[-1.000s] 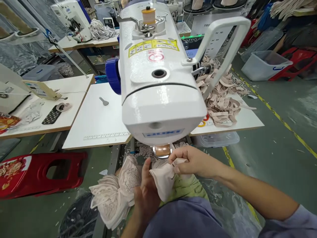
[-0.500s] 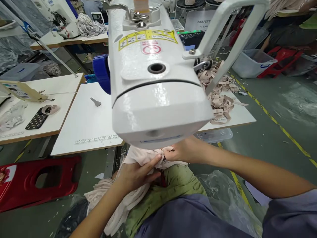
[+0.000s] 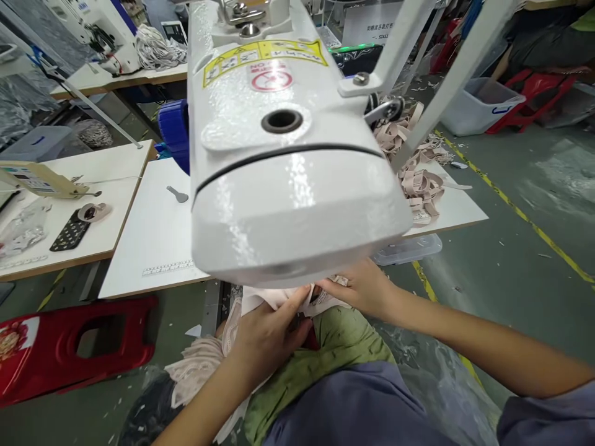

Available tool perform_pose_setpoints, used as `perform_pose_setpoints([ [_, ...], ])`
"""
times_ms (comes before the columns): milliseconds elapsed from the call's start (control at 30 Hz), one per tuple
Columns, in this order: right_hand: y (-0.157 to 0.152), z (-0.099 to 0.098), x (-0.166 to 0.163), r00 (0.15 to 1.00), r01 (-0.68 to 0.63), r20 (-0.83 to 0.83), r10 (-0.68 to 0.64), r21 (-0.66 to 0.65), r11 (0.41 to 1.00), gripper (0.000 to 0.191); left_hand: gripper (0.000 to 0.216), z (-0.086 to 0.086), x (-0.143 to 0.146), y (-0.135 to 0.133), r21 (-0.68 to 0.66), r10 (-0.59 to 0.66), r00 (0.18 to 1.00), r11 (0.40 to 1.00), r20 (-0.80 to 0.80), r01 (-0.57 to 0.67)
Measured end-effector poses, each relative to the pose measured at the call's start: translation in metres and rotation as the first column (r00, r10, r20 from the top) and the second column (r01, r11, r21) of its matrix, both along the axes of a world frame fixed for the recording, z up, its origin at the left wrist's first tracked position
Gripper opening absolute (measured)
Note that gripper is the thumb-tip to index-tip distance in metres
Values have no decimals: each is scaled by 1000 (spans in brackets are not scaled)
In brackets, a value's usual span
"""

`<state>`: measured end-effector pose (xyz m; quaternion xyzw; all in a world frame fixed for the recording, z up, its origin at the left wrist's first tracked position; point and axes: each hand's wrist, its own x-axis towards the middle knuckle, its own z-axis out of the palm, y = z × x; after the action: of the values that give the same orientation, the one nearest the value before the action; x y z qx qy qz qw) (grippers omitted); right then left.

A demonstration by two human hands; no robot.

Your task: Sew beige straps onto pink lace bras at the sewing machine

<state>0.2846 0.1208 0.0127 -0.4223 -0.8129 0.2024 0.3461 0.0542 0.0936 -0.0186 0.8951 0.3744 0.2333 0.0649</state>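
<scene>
A white sewing machine head [image 3: 288, 155] fills the middle of the view and hides its needle area. Just under its front end, my left hand [image 3: 267, 331] and my right hand [image 3: 360, 288] both pinch a piece of pale pink lace fabric [image 3: 274, 298]. The fingers of both hands are closed on the cloth, thumbs on top. More of the pale lace fabric [image 3: 199, 371] hangs down to the left over my lap. Part of the fabric and my fingertips are hidden beneath the machine.
A white sewing table [image 3: 153, 241] carries a printed ruler strip [image 3: 170, 269]. A pile of beige straps [image 3: 413, 167] lies at its right end. A red plastic stool [image 3: 74, 347] stands at the lower left. A grey bin [image 3: 481, 105] sits on the floor at the far right.
The camera has leaned closer over the machine. Both hands have moved up from my lap to under the machine's front end, bringing the fabric with them.
</scene>
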Motion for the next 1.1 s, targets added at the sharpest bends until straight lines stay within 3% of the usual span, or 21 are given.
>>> perform_pose_setpoints([
  [200, 3, 2, 0, 1000, 4, -11, -4, -13, 1000, 14, 44, 6, 15, -10, 96, 124, 992, 988, -31, -120],
  [367, -6, -11, 3, 999, -1, -30, 11, 289, 957, 14, 42, 15, 22, -14, 139, 166, 981, 979, -103, -151],
  [533, -3, -5, 2, 996, -27, 87, -21, 510, 860, 18, 39, 24, 12, -7, 60, 46, 998, 997, -41, -43],
  [667, 1, 3, -2, 992, -34, 122, -40, 552, 833, 20, 39, 21, -5, 4, 34, -64, 994, 997, -90, 68],
  [733, 0, 1, -2, 991, -35, 126, -35, 513, 858, 21, 41, 18, -9, 7, 48, -61, 988, 996, -140, 69],
  [800, -4, -5, 0, 997, -9, 68, -20, 395, 918, 18, 44, 17, -9, 7, 29, -34, 981, 999, -190, 40],
  [900, -6, -16, 1, 980, 98, -173, -96, 1, 995, 19, 51, 17, -3, 0, -46, 9, 975, 999, -224, -20],
  [1000, 3, -23, -5, 923, 140, -291, -251, -354, 925, 31, 54, 16, 8, -13, -74, 76, 979, 993, -188, -91],
  [1100, 20, -27, -17, 931, 198, -222, -290, -360, 912, 24, 53, 13, 20, -25, -61, 214, 965, 972, -148, -225],
])
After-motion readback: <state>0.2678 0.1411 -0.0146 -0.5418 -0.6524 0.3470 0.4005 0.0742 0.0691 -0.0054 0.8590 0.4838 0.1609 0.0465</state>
